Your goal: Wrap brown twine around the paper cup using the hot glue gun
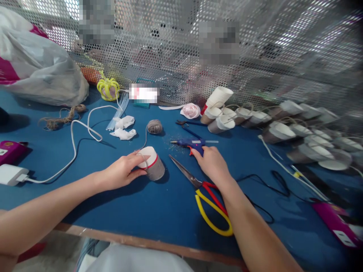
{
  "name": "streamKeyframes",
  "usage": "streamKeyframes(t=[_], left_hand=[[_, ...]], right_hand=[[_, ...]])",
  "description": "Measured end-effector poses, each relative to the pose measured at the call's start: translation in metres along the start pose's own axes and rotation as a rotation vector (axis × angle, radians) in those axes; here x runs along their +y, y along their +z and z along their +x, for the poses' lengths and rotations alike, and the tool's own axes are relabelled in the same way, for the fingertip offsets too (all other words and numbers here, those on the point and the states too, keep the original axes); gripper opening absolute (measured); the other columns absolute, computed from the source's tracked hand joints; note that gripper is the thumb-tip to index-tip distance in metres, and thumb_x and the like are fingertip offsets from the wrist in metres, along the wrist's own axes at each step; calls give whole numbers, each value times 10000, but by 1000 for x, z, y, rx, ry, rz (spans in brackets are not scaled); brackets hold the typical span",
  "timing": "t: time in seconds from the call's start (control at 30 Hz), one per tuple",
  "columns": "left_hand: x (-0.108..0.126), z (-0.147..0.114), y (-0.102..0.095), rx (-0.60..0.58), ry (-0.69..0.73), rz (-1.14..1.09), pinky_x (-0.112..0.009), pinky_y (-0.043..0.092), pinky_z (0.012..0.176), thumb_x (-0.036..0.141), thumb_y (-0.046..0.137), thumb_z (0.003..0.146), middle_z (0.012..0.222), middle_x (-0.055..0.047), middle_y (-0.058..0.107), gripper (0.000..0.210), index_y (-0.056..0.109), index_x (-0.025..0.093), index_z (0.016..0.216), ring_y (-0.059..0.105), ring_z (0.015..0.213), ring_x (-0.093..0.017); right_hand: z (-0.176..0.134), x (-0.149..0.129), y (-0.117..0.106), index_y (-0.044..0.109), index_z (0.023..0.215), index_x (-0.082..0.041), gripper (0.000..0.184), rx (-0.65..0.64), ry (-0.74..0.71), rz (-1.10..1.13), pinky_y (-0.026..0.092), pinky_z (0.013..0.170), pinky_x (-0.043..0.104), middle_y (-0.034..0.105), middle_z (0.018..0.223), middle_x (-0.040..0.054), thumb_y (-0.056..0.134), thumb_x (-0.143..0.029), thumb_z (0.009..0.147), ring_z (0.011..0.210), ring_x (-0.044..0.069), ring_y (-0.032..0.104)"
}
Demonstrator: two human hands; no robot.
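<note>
My left hand (127, 170) pinches the rim of a paper cup (156, 172), which leans with its mouth toward the upper left. Grey yarn wraps the cup's side, while a white band and a red line show near the rim. From the cup a strand leads up to a ball of grey yarn (154, 127). My right hand (211, 162) is closed around the handle of a blue glue gun (189, 142), its nozzle pointing left and a clear glue stick at its back. Below the gun lie scissors (195, 181) with red and yellow handles, blades partly spread.
Several yarn-wrapped cups (283, 132) with handles stand at the right, near stacked paper cups (218, 98). Pliers (188, 123), a pink rosette (190, 110) and crumpled white tissue (124, 128) lie farther back. A white cable (75, 147) crosses the left side; a perforated metal screen (170, 53) borders the table.
</note>
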State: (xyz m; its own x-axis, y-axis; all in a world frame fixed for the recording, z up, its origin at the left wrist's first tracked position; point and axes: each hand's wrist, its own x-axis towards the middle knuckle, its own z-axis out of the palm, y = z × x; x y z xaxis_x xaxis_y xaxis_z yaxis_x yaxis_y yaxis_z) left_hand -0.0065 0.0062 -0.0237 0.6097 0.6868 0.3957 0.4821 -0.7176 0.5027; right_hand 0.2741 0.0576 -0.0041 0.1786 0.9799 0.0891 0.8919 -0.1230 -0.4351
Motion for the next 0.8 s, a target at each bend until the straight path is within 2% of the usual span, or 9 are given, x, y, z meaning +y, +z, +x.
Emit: streamKeyframes(t=[0.07, 0.13, 0.23, 0.33, 0.43, 0.53, 0.63, 0.8], left_hand=[[2, 1, -1, -8, 12, -1, -402, 443, 934, 225, 486, 840, 987, -133, 653, 276, 496, 98, 1084, 601, 992, -235], [5, 2, -2, -27, 22, 0, -414, 426, 952, 205, 482, 840, 985, -123, 653, 257, 499, 103, 1075, 598, 986, -227], [8, 1, 0, -49, 46, 19, -444, 400, 970, 183, 466, 847, 980, -109, 652, 255, 486, 114, 1092, 592, 981, -214], [9, 1, 3, -21, 107, 51, -470, 403, 954, 176, 445, 857, 941, -104, 654, 248, 478, 109, 1094, 596, 958, -207], [11, 3, 4, 11, 153, 69, -438, 453, 895, 167, 431, 860, 925, -107, 649, 177, 524, 114, 1002, 592, 943, -208], [13, 5, 3, 40, 176, 60, -409, 472, 861, 173, 428, 862, 893, -108, 647, 139, 547, 117, 905, 594, 917, -205], [14, 5, 0, 11, 155, 20, -412, 455, 870, 168, 424, 859, 878, -112, 647, 152, 543, 109, 932, 594, 907, -210], [15, 3, -8, -47, -108, -199, -306, 486, 749, 239, 501, 825, 984, -112, 635, 326, 490, 112, 1125, 602, 845, -193]], right_hand=[[-9, -8, -6, 606, 835, -131, 213, 103, -174, -31, 377, 869, 486, 576, 1001, 198, 569, -314, 732, 1044, 344, 490], [-21, -22, -14, 610, 881, -153, 241, 136, -437, 24, 392, 883, 450, 582, 1013, 155, 560, -351, 753, 1011, 290, 516], [-40, -54, -26, 605, 910, -202, 244, -72, -709, 200, 422, 876, 385, 588, 1051, 96, 497, -398, 813, 1000, 213, 536], [-52, -90, -27, 622, 894, -156, 279, -187, -842, 213, 385, 922, 375, 556, 1107, 130, 527, -400, 799, 1088, 217, 466], [-55, -114, -17, 627, 715, -142, 277, -323, -833, 136, 376, 917, 397, 560, 1068, 150, 558, -404, 773, 1105, 248, 442], [-53, -123, -8, 577, 611, -165, 223, -444, -789, 181, 402, 868, 378, 603, 930, 97, 558, -319, 772, 1030, 224, 494], [-51, -119, -6, 556, 629, -176, 138, -479, -671, 396, 397, 875, 344, 619, 943, 57, 537, -200, 764, 976, 176, 536], [-52, -99, -10, 551, 721, -184, 125, -465, -401, 853, 421, 857, 323, 629, 941, 47, 552, -300, 769, 931, 161, 576]])
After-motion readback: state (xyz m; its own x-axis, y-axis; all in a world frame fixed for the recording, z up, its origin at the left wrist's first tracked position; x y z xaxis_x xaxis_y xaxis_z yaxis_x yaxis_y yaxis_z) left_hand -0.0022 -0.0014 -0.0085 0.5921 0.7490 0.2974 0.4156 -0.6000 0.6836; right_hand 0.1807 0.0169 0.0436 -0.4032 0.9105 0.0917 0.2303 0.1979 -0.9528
